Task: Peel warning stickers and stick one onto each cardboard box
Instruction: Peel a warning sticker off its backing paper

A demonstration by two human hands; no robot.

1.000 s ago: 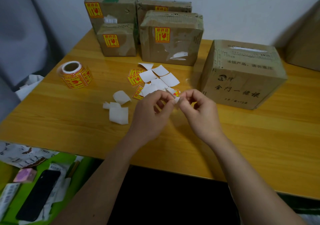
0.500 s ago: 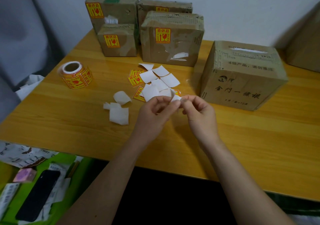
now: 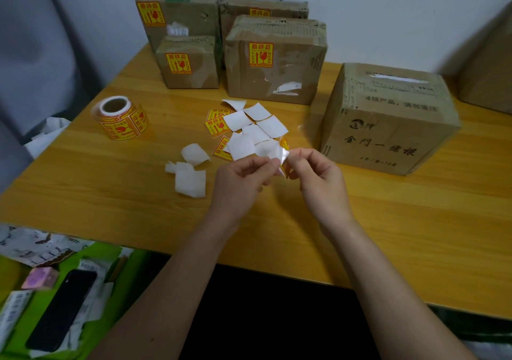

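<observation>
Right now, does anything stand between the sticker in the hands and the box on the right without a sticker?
Nothing visible does. Both hands pinch the sticker just left of the unlabelled box; only bare table lies between them.

Sticker [image 3: 282, 156] half-peeled; four boxes [image 3: 274, 60] labelled, one [image 3: 388, 118] bare.

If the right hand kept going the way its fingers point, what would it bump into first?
The right hand points left, toward the left hand. It would probably meet the sticker both hands pinch, then the left hand's fingers right behind it. Depth is hard to judge here.
</observation>
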